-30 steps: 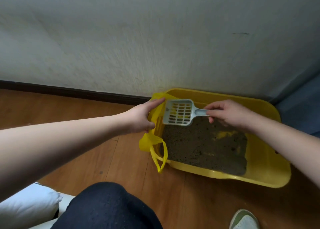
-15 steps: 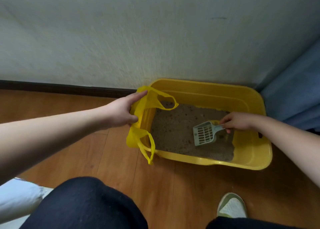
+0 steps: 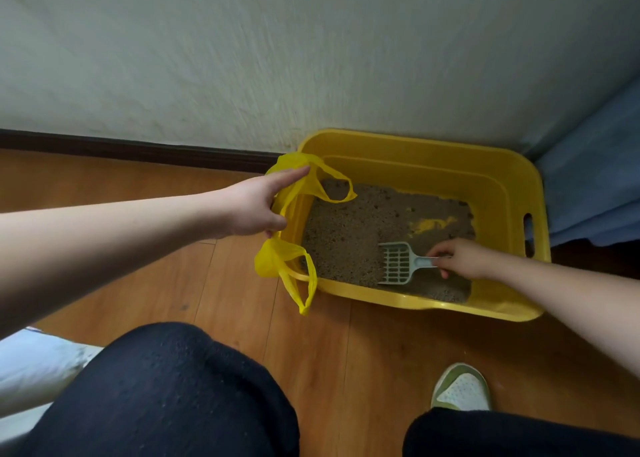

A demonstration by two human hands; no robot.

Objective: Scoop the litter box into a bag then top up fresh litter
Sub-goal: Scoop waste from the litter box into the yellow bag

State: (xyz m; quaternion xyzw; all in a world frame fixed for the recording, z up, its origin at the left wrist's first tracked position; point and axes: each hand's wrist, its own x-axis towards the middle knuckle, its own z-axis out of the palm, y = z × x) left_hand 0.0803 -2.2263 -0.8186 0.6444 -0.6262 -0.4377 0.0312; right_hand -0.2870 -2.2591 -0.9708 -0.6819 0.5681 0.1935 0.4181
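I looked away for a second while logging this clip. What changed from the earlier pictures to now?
The right hand brought the scoop down from above the yellow bag into the litter, then toward the near wall of the litter box. The left hand still holds the bag open at the box's left end.

- Yellow litter box (image 3: pixel 512 179), right of centre against the wall, holds grey-brown litter (image 3: pixel 349 235).
- Pale slotted scoop (image 3: pixel 398 264) lies in the litter, lower right.
- Yellow bag (image 3: pixel 277 262) drapes over the box's left rim.
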